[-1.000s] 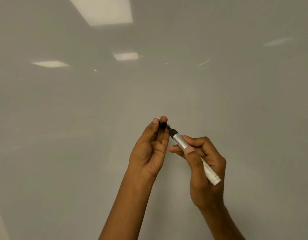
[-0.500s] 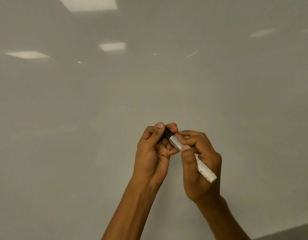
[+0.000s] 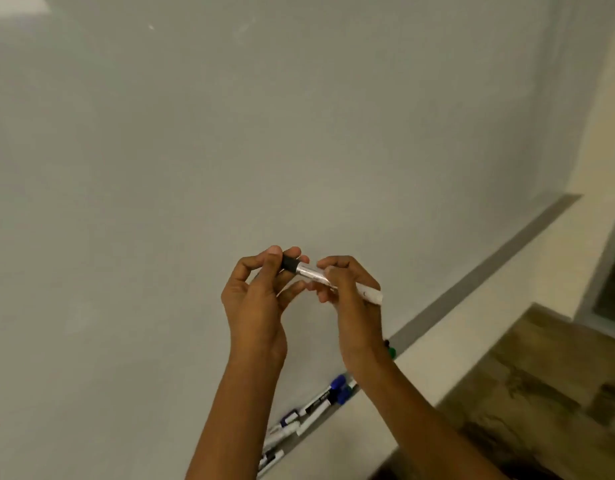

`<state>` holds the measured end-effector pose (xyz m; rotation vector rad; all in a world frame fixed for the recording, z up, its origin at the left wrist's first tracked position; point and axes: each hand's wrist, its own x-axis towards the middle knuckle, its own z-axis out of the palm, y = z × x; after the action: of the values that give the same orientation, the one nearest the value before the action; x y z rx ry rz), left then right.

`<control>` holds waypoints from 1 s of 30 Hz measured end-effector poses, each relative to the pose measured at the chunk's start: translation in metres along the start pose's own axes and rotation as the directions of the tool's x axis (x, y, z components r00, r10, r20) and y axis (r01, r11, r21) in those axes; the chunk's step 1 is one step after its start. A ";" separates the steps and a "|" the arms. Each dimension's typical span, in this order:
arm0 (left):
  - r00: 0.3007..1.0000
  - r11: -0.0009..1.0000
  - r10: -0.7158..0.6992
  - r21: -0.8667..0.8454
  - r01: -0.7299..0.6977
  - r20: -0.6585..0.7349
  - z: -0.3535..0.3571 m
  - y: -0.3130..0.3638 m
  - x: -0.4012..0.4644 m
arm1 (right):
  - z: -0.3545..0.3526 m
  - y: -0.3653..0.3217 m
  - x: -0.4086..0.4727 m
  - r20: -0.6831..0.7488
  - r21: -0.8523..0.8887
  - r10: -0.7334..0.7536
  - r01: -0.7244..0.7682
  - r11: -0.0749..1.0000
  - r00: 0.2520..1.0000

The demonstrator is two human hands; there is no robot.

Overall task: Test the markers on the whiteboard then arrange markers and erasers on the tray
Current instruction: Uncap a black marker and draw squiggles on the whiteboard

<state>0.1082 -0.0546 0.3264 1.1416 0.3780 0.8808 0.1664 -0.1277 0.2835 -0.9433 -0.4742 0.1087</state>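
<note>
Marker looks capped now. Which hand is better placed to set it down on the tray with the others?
Right, probably. The right hand grips the marker round its barrel, and the tray lies below on that side. The left hand only pinches the black cap, so it can let go.

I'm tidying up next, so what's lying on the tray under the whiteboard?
On the tray lie several markers, some blue-capped, and a green cap further right. The right forearm covers part of the tray, so anything there, erasers included, is unseen.
</note>
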 end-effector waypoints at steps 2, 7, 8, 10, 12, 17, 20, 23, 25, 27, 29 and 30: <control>0.998 0.996 -0.068 0.066 0.068 0.003 0.002 -0.040 -0.005 | -0.042 0.017 -0.013 -0.135 0.076 0.239 -0.231 0.970 0.961; 0.962 0.959 -0.266 0.118 0.258 0.059 0.017 -0.130 -0.022 | -0.139 0.036 -0.039 -0.287 0.073 0.501 -0.503 0.861 0.817; 0.952 0.949 -0.298 0.133 0.287 0.069 0.023 -0.146 -0.024 | -0.156 0.037 -0.042 -0.316 0.083 0.524 -0.527 0.846 0.791; 0.929 0.927 -0.356 0.161 0.338 0.098 0.034 -0.176 -0.031 | -0.189 0.040 -0.050 -0.373 0.121 0.559 -0.558 0.821 0.740; 0.904 0.906 -0.400 0.213 0.366 0.150 0.045 -0.204 -0.041 | -0.219 0.043 -0.061 -0.434 0.163 0.575 -0.567 0.807 0.693; 0.754 0.776 -0.598 0.434 0.458 0.273 0.070 -0.270 -0.070 | -0.290 0.049 -0.097 -0.651 0.245 0.547 -0.536 0.808 0.527; 0.607 0.655 -0.717 0.630 0.416 0.344 0.085 -0.308 -0.089 | -0.333 0.055 -0.118 -0.766 0.283 0.515 -0.518 0.808 0.385; 0.497 0.576 -0.785 0.731 0.366 0.369 0.102 -0.340 -0.108 | -0.370 0.063 -0.133 -0.795 0.375 0.549 -0.502 0.780 0.259; 0.459 0.536 -0.811 0.776 0.332 0.363 0.114 -0.356 -0.118 | -0.391 0.069 -0.137 -0.794 0.433 0.572 -0.469 0.770 0.206; 0.423 0.512 -0.828 0.805 0.301 0.369 0.125 -0.368 -0.123 | -0.407 0.073 -0.137 -0.770 0.501 0.615 -0.436 0.748 0.172; 0.375 0.497 -0.844 0.823 0.275 0.384 0.135 -0.375 -0.124 | -0.421 0.076 -0.136 -0.689 0.630 0.709 -0.359 0.688 0.149; 0.353 0.487 -0.853 0.832 0.268 0.385 0.138 -0.377 -0.124 | -0.427 0.076 -0.137 -0.643 0.693 0.753 -0.311 0.650 0.141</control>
<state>0.2786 -0.2891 0.0218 1.7340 0.3375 -0.5951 0.2397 -0.4443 -0.0347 -0.5592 1.0205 0.3278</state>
